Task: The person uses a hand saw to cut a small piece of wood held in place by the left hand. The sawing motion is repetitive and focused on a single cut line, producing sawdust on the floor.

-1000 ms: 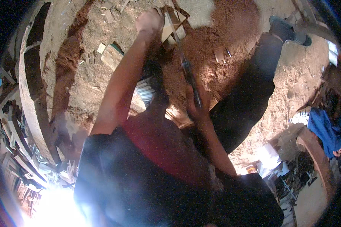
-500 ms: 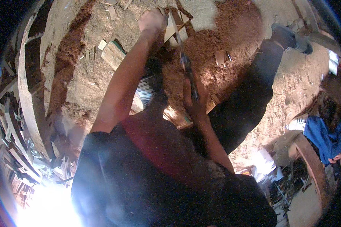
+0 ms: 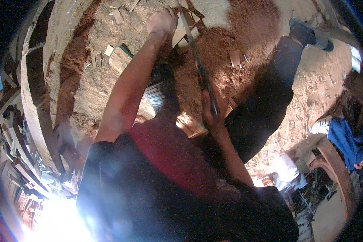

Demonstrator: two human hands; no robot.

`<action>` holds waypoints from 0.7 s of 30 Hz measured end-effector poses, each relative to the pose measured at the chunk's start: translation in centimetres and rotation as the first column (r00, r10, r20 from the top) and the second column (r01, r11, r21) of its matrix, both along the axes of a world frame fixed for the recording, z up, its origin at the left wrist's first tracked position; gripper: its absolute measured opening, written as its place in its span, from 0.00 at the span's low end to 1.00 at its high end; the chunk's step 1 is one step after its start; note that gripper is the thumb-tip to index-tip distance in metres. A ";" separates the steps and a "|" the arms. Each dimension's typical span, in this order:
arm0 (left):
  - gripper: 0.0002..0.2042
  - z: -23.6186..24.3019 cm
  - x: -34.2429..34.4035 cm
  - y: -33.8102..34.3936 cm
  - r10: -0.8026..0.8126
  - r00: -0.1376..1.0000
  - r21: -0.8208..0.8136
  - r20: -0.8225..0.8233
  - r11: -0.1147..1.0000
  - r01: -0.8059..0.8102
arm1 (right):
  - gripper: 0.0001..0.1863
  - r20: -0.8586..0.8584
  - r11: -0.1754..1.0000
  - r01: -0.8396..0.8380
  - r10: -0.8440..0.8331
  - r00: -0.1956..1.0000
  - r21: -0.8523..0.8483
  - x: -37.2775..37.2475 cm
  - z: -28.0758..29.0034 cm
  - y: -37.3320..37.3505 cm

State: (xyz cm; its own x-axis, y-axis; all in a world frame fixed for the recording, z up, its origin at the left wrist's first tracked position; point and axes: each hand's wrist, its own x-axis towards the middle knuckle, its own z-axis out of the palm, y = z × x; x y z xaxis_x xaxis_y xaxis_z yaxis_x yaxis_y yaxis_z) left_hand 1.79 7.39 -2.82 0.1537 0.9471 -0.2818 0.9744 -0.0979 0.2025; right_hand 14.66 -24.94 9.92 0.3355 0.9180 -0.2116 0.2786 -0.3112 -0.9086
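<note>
My left hand [image 3: 161, 22] is stretched out ahead and grips a pale wooden piece [image 3: 180, 35] lying on the reddish sawdust-covered ground. My right hand [image 3: 211, 117] is closed round the handle of a long dark blade [image 3: 197, 66], whose tip reaches up to the wooden piece by my left hand. My right leg in dark trousers [image 3: 270, 101] extends to the upper right, ending in a dark shoe [image 3: 304, 32]. A striped sandal [image 3: 155, 94] shows beneath my left forearm.
Small wood offcuts [image 3: 117, 60] lie scattered on the sawdust at upper left, and one [image 3: 234, 57] lies right of the blade. A curved wooden rim [image 3: 32, 109] runs down the left. Blue cloth [image 3: 345, 141] and clutter sit at the right. Bright glare fills the lower left.
The blade has swung so that its tip now lies closer to the wooden piece under my left hand. My left hand has stayed on the wood.
</note>
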 end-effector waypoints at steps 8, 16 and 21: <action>0.21 4.1 1.9 -0.9 0.147 0.989 -0.099 0.024 0.985 -0.144 | 0.12 -0.048 0.992 0.006 0.000 0.999 0.129 -1.0 0.3 12.2; 0.22 -1.4 1.9 -0.3 0.040 0.997 0.027 0.066 0.999 -0.042 | 0.19 0.046 0.999 -0.024 0.022 0.999 0.032 0.2 1.0 0.8; 0.23 -1.3 0.7 0.4 0.139 0.984 0.001 0.111 0.990 -0.140 | 0.15 0.179 0.996 -0.084 0.081 0.981 0.010 -1.3 -0.3 10.3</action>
